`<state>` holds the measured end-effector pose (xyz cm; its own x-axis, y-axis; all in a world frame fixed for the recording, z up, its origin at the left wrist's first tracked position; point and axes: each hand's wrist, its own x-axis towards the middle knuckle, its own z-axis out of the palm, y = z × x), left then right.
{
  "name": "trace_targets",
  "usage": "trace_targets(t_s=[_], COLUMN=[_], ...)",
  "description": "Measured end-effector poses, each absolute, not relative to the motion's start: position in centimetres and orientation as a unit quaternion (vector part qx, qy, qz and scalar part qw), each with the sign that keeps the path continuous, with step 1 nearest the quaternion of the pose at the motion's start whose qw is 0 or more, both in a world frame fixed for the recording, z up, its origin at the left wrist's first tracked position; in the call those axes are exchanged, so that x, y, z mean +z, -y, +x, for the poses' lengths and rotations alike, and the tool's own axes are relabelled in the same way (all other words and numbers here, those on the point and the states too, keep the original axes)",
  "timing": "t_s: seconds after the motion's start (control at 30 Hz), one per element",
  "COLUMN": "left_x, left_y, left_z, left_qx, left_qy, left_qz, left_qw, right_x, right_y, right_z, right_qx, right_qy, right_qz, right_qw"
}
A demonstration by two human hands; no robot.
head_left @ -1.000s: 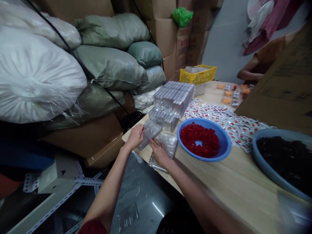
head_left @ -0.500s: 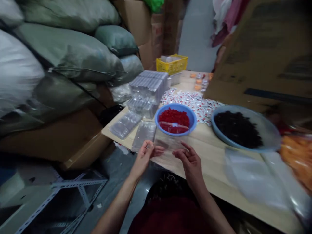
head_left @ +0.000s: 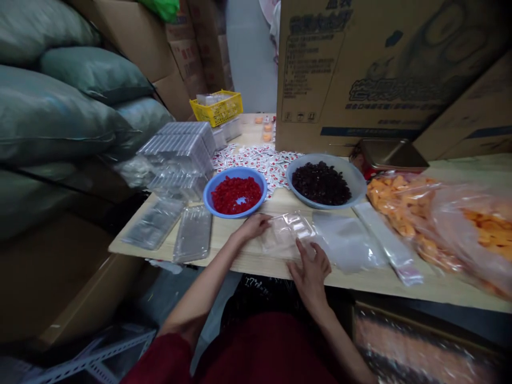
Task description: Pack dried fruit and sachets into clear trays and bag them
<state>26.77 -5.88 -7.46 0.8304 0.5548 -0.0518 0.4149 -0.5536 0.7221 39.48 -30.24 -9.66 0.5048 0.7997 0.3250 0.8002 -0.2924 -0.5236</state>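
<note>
Your left hand (head_left: 250,228) and right hand (head_left: 310,277) lay open against a clear plastic tray (head_left: 286,234), neither clenched on it. It sat flat on the wooden table (head_left: 240,261), just below the blue bowl (head_left: 207,194). You seemed to be positioning that tray; lifting it called for closing your fingers on its edges.
</note>
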Motion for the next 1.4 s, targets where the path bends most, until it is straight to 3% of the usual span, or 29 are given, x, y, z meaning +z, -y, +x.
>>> trace_targets(t_s=[0.1, 0.23, 0.4, 0.47, 0.57, 0.67, 0.8, 0.97, 1.17, 1.4], left_x=[-8.3, -8.7, -5.0, -2.9, -1.4, -2.1, -3.6, -4.1, -4.7, -4.9], left_y=[5.3, 7.2, 9.5, 7.8, 2.6, -2.3, -4.7, -4.6, -4.5, -4.1], left_z=[26.9, 27.3, 26.1, 24.9, 23.1, 22.5, 22.8, 22.2, 21.8, 21.4], left_qx=[0.082, 0.102, 0.214, 0.246, 0.108, -0.021, -0.073, -0.049, 0.01, 0.11], left_qy=[-0.273, -0.283, -0.269, -0.329, -0.48, -0.5, -0.467, -0.452, -0.466, -0.48], left_qz=[0.889, 0.901, 0.907, 0.885, 0.854, 0.843, 0.85, 0.862, 0.863, 0.857], left_qw=[0.359, 0.312, 0.245, 0.22, 0.168, 0.196, 0.231, 0.224, 0.196, 0.151], right_x=[-10.2, -11.1, -12.4, -12.4, -11.5, -10.3, -7.8, -3.5, -3.5, -7.2], right_y=[29.6, 28.0, 26.2, 26.1, 26.6, 27.0, 26.9, 23.4, 12.9, 7.0], right_z=[40.4, 40.7, 40.1, 40.0, 40.1, 40.8, 44.6, 54.6, 62.7, 62.0], right_qx=[-0.008, 0.003, 0.002, 0.011, 0.028, 0.034, 0.008, -0.07, 0.05, 0.075], right_qy=[0.511, 0.645, 0.67, 0.658, 0.647, 0.632, 0.596, 0.518, 0.489, 0.476], right_qz=[-0.818, -0.728, -0.709, -0.715, -0.713, -0.708, -0.708, -0.737, -0.826, -0.831], right_qw=[0.266, 0.23, 0.22, 0.236, 0.268, 0.313, 0.38, 0.429, 0.275, 0.276])
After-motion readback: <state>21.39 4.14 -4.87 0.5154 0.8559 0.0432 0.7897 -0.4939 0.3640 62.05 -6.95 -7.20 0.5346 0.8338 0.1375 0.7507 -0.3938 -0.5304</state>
